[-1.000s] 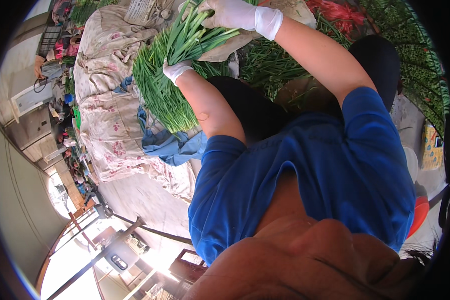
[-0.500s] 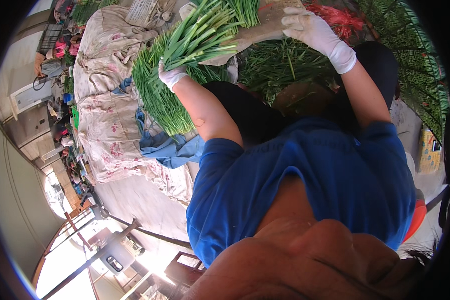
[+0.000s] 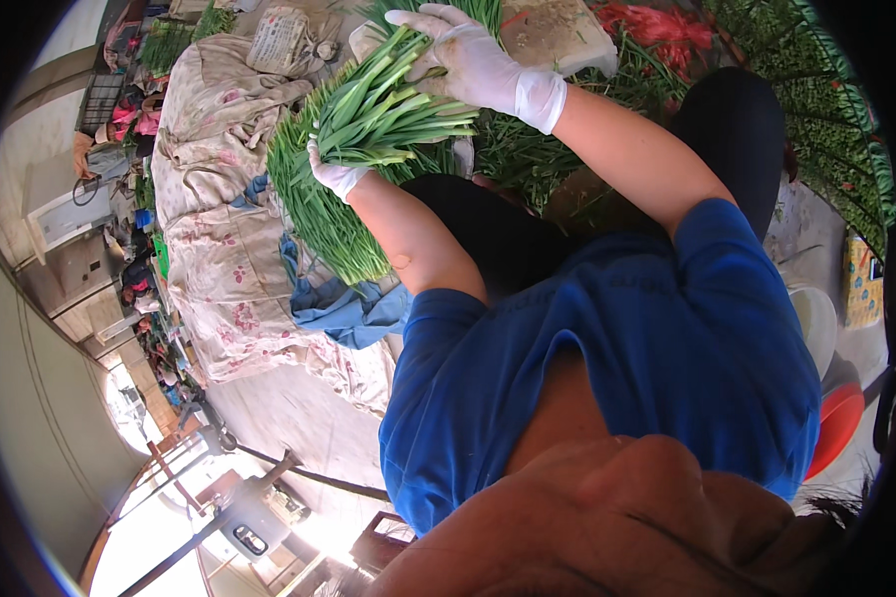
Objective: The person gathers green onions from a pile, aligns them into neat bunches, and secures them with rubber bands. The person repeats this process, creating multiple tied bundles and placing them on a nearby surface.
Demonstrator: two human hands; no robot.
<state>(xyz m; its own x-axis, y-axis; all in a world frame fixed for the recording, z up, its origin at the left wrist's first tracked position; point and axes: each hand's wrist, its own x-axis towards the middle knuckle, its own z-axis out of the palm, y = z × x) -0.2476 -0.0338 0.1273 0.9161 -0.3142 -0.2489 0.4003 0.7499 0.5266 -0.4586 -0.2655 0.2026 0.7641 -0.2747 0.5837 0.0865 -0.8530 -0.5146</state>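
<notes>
A thick bunch of garlic chives (image 3: 378,119), long and flat-leaved, lies across my left hand (image 3: 335,175), whose gloved fingers are wrapped round its lower left side. My right hand (image 3: 473,65), also in a thin white glove, is at the pale stalk ends at the bunch's upper right. Its fingers are stretched out and apart, and they seem to touch the stalks. Beneath the bunch, a big heap of the same greens (image 3: 299,194) spreads to the left of my leg. More greens (image 3: 483,12) lie just beyond my right hand.
A worn pale board (image 3: 562,38) lies ahead, with red plastic (image 3: 657,35) on its right. Loose leaf scraps (image 3: 523,149) gather between my legs. Blue cloth (image 3: 353,316) and a floral sheet (image 3: 219,234) are at left. A white bucket (image 3: 814,328) and a red round object (image 3: 834,430) stand at right.
My right hand has moved left from over the board to the stalk ends of the bunch. My left hand keeps its hold, and the bunch sits slightly lower.
</notes>
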